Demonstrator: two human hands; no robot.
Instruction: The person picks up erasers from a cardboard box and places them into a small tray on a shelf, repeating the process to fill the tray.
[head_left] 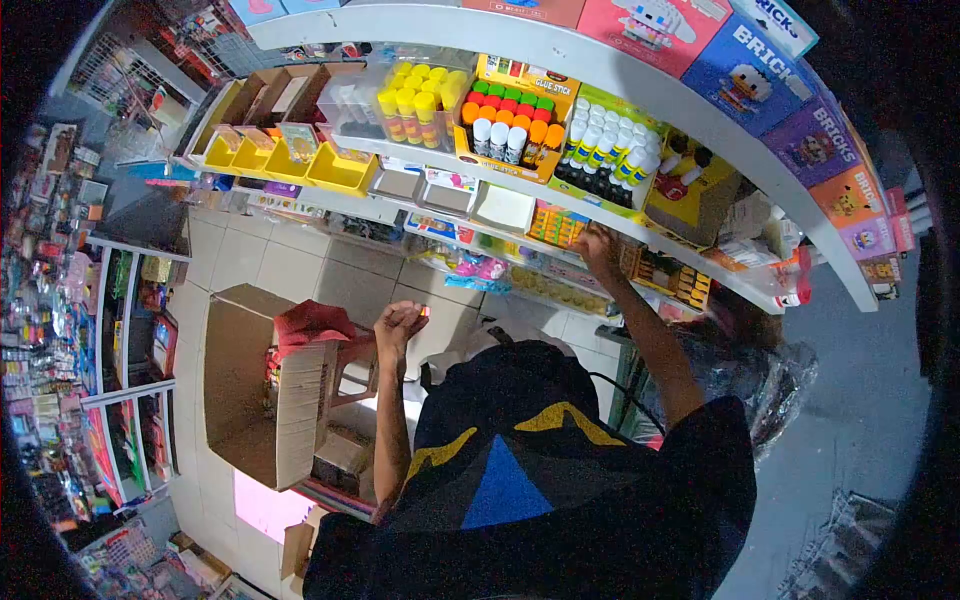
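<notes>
The left hand (400, 325) is curled almost shut, its fingers (412, 312) pinched round a small item (424, 312), seemingly pink and white and too small to identify, held in the air in front of the dark shirt. Below and to the side of those fingers stands an open cardboard box (265, 400) with a red cloth (312, 322) on its edge. The right hand (600, 250) reaches up to a lower shelf (560, 265), fingers bent in among small packets (558, 225); whether they grip anything cannot be told. Just above those fingers sit crowded trays of glue sticks (510, 120). The risk, as I judge it, is twofold: the right fingers could nudge tightly packed stock off the shelf edge, and the loosely pinched item could slip from the left hand and miss the box while attention is on the shelf.
</notes>
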